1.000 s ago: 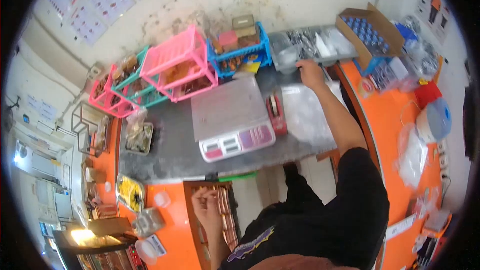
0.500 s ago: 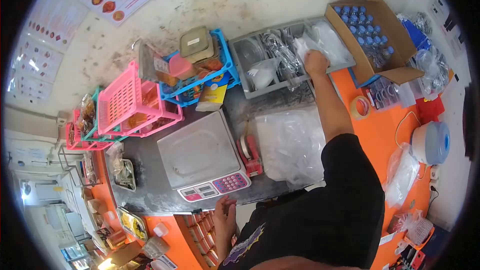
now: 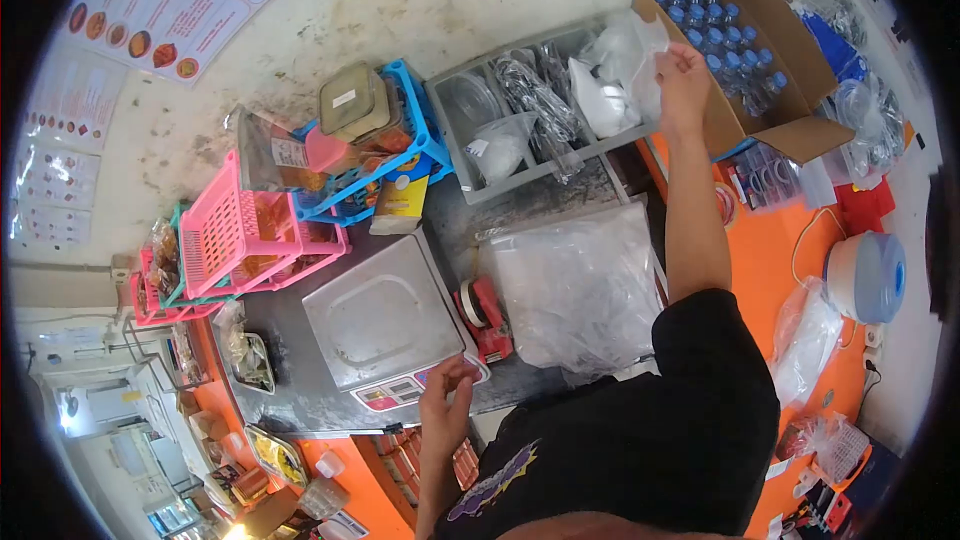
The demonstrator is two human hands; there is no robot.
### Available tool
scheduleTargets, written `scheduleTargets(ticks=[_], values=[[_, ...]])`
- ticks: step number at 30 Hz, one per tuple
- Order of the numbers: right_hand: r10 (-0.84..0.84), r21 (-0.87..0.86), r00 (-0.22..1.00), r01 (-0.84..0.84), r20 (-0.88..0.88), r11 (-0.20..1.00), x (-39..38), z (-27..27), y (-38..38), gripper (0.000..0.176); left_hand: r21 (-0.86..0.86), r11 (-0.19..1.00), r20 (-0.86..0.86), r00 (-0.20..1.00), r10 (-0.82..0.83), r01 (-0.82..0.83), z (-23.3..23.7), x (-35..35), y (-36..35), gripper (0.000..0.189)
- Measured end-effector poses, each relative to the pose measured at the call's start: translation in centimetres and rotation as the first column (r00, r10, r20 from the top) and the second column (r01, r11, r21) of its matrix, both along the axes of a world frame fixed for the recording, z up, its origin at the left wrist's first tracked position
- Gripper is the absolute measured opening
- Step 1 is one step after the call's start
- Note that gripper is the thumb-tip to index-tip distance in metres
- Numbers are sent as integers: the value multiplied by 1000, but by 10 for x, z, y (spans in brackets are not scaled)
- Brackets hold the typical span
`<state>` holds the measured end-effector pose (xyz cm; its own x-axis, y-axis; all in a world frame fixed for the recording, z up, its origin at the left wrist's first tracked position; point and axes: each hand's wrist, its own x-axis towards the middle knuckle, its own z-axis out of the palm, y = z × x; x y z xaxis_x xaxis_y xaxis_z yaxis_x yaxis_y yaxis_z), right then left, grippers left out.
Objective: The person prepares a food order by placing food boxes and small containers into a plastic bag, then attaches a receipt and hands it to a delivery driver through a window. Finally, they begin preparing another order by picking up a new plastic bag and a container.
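My right hand (image 3: 683, 80) pinches the edge of a clear plastic bag (image 3: 645, 50) above the right end of the grey divided tray (image 3: 520, 183). White packets (image 3: 605, 105) lie in that compartment, just left of the hand. Wrapped plastic cutlery (image 3: 535, 100) fills the middle section, and a white bundle in clear plastic (image 3: 497, 152) sits farther left. Near the front edge of the weighing scale (image 3: 380, 315), my left hand (image 3: 447, 395) is loosely open, holding nothing, and overlaps the keypad. Beside the scale stands a red tape dispenser (image 3: 487, 320).
A stack of clear plastic bags (image 3: 575, 285) lies on the dark counter. Behind the right hand stands a carton (image 3: 800, 70) of water bottles with blue caps (image 3: 735, 60). Blue (image 3: 425, 145) and pink (image 3: 215, 230) baskets line the wall at left.
My right hand has moved right and up from the white packets, pulling the clear bag with it. My left hand has come up over the scale's keypad. The view has shifted slightly.
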<state>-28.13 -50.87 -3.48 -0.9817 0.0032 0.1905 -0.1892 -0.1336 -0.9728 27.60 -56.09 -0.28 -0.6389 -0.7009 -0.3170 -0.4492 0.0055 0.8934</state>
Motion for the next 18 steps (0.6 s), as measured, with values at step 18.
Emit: scheduleTargets(ticks=[18], values=[[491,264,871,-478,19,838,177,-22,9,23,442,894,-469,832,297,-70,-45,-234,-58,24]])
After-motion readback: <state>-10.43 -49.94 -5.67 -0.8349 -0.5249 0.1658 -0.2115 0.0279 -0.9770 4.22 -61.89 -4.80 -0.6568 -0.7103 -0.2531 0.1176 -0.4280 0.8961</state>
